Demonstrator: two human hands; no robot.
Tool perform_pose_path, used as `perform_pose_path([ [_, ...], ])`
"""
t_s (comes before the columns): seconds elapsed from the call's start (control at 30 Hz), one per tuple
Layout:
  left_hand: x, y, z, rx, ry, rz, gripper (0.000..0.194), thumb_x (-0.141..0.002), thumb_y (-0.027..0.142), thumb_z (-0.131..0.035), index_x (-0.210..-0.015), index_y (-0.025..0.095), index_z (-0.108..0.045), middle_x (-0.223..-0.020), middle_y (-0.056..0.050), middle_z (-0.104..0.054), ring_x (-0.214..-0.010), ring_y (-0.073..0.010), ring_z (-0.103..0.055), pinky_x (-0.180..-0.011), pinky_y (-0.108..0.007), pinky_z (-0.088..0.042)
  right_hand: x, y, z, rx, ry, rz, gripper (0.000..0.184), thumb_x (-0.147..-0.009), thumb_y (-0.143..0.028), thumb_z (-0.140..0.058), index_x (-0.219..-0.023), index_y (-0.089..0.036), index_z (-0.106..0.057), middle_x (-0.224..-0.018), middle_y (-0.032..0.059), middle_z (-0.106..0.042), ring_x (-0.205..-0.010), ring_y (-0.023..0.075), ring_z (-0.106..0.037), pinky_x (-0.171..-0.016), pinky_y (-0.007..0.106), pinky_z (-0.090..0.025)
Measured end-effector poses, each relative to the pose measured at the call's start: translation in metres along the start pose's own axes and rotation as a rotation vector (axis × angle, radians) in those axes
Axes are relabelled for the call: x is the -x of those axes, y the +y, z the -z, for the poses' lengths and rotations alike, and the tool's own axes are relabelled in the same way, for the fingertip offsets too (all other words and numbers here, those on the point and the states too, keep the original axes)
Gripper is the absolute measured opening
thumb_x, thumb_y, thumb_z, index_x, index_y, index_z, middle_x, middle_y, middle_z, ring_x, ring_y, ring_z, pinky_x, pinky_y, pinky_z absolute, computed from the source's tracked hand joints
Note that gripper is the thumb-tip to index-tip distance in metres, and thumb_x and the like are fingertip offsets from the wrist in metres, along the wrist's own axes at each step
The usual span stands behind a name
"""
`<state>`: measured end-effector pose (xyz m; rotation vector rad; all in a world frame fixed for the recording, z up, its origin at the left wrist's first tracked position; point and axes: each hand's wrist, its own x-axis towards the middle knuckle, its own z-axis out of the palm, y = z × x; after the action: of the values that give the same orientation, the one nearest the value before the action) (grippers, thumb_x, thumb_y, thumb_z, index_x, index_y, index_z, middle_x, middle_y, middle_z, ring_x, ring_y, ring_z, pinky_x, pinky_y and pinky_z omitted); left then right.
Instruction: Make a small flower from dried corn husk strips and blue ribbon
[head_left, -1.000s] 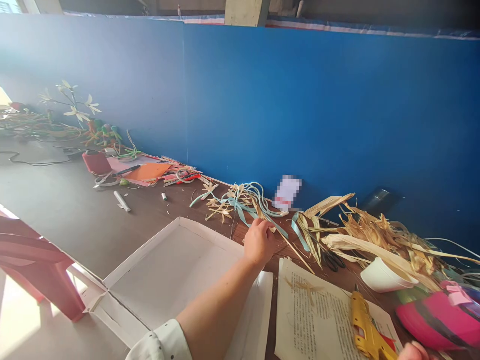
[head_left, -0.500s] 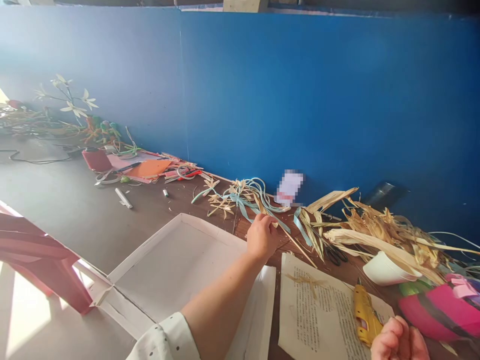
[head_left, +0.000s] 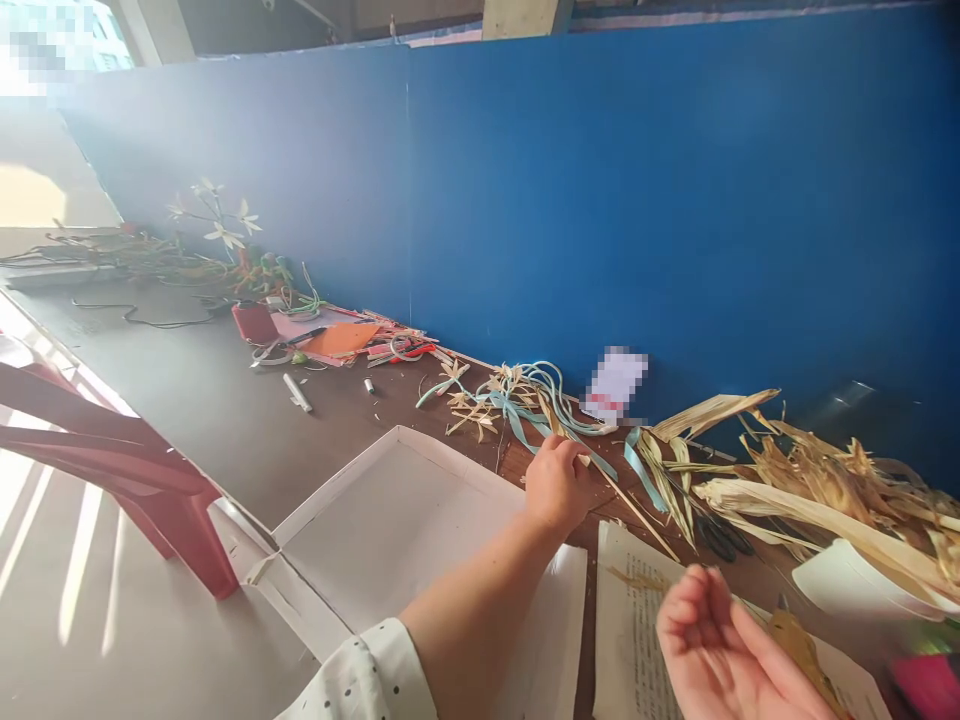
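My left hand (head_left: 556, 485) reaches over the far corner of a white shallow box lid (head_left: 360, 510), its fingers curled down and pressed together. A small pale bit shows at the fingertips; what they hold, if anything, is hidden. Touching or very near it are a thin stick (head_left: 637, 512), a tan husk strip (head_left: 551, 410) and light-blue ribbons and cords (head_left: 517, 420) with husk flowers (head_left: 476, 415). My right hand (head_left: 712, 650) hovers palm up, fingers loosely bent, with nothing visible in it. Below it are printed pages (head_left: 622, 640) and a partly covered yellow glue gun (head_left: 795, 645).
Dried corn husks (head_left: 817, 470), black-handled scissors (head_left: 724, 535) and a white cup (head_left: 862, 580) lie at the right. Against the blue partition (head_left: 637, 200) leans a blurred white card (head_left: 615, 385). Orange paper (head_left: 345, 340) lies further left, and a red plastic chair (head_left: 180, 500) stands beside the table.
The view has swung left. My right hand has risen and moved inward from the lower right, over the pages and glue gun. My left hand stays by the ribbons with its fingers curled.
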<state>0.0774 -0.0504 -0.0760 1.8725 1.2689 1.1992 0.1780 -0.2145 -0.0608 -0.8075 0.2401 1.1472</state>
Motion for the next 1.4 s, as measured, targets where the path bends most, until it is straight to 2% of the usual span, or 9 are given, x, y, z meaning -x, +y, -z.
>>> perform_pose_path([
  [0.1,-0.001,0.002,0.001,0.105,0.051,0.040,0.029,-0.080,0.013,-0.042,-0.089,0.023,-0.068,-0.096,-0.002,-0.062,-0.085,-0.0142,-0.059,-0.080,-0.026,-0.045,-0.009,0.013,-0.051,-0.054,-0.037,0.040,0.029,-0.079,-0.005,-0.045,-0.101,-0.016,-0.061,-0.084,0.0039,-0.063,-0.072,0.0116,-0.063,-0.056,0.024,-0.056],
  [0.2,-0.007,0.006,0.003,0.259,0.132,0.124,0.029,-0.076,0.010,-0.043,-0.085,0.021,-0.069,-0.092,-0.003,-0.063,-0.086,-0.0138,-0.059,-0.083,-0.026,-0.045,-0.040,0.018,-0.072,-0.011,-0.119,0.086,0.022,-0.081,-0.004,-0.044,-0.094,-0.013,-0.060,-0.078,0.0025,-0.061,-0.065,0.0097,-0.060,-0.051,0.021,-0.053],
  [0.43,-0.011,0.034,0.026,0.928,0.096,0.533,0.023,-0.066,0.007,-0.052,-0.085,0.013,-0.064,-0.081,-0.003,-0.062,-0.060,-0.0071,-0.053,-0.057,-0.019,-0.043,-0.081,0.018,-0.056,-0.115,-0.345,-0.021,0.010,-0.080,-0.012,-0.054,-0.089,-0.012,-0.058,-0.071,-0.0008,-0.053,-0.056,0.0049,-0.049,-0.045,0.015,-0.043],
  [0.7,0.076,0.050,0.065,1.351,-0.085,0.805,0.023,-0.069,0.007,-0.060,-0.091,0.009,-0.059,-0.085,-0.007,-0.061,-0.066,-0.0068,-0.055,-0.060,-0.017,-0.045,-0.078,0.022,-0.051,-0.102,-0.403,-0.056,0.014,-0.073,-0.017,-0.064,-0.085,-0.012,-0.058,-0.070,-0.0023,-0.052,-0.055,0.0034,-0.047,-0.045,0.013,-0.041],
  [0.83,0.114,0.040,0.072,1.161,-0.121,0.819,0.025,-0.068,0.016,-0.066,-0.091,0.010,-0.059,-0.086,-0.006,-0.061,-0.067,-0.0076,-0.055,-0.059,-0.018,-0.045,-0.074,0.024,-0.050,-0.038,-0.492,-0.015,0.020,-0.068,-0.018,-0.071,-0.084,-0.015,-0.060,-0.070,-0.0040,-0.053,-0.056,0.0029,-0.049,-0.046,0.012,-0.042],
  [1.03,0.147,0.024,0.092,0.578,-0.330,0.534,0.014,-0.074,0.019,-0.052,-0.084,0.015,-0.060,-0.082,-0.005,-0.062,-0.068,-0.0115,-0.055,-0.060,-0.023,-0.045,-0.070,0.022,-0.050,-0.028,-0.496,-0.028,0.023,-0.065,-0.016,-0.072,-0.083,-0.013,-0.060,-0.070,-0.0037,-0.053,-0.056,0.0021,-0.048,-0.046,0.011,-0.041],
  [1.2,0.139,0.009,0.153,-0.156,-0.170,0.182,0.025,-0.087,0.024,-0.038,-0.095,0.022,-0.061,-0.093,-0.004,-0.062,-0.075,-0.0125,-0.056,-0.072,-0.025,-0.044,-0.071,0.022,-0.050,-0.059,-0.467,-0.053,0.020,-0.067,-0.014,-0.069,-0.084,-0.013,-0.059,-0.070,-0.0037,-0.052,-0.055,0.0025,-0.047,-0.045,0.012,-0.042],
  [1.3,0.129,-0.001,0.193,-0.510,-0.175,0.202,0.027,-0.090,0.027,-0.034,-0.094,0.023,-0.060,-0.094,-0.003,-0.061,-0.076,-0.0133,-0.056,-0.072,-0.026,-0.043,-0.070,0.022,-0.051,-0.032,-0.473,-0.053,0.022,-0.066,-0.014,-0.070,-0.084,-0.014,-0.058,-0.069,-0.0045,-0.052,-0.055,0.0022,-0.047,-0.045,0.011,-0.041],
  [1.4,0.126,-0.007,0.217,-0.749,-0.325,0.243,0.024,-0.088,0.023,-0.038,-0.080,0.022,-0.061,-0.087,-0.001,-0.061,-0.077,-0.0152,-0.057,-0.070,-0.027,-0.040,-0.069,0.023,-0.052,0.016,-0.462,-0.040,0.022,-0.065,-0.015,-0.071,-0.084,-0.014,-0.059,-0.070,-0.0041,-0.052,-0.054,0.0021,-0.046,-0.044,0.011,-0.041],
])
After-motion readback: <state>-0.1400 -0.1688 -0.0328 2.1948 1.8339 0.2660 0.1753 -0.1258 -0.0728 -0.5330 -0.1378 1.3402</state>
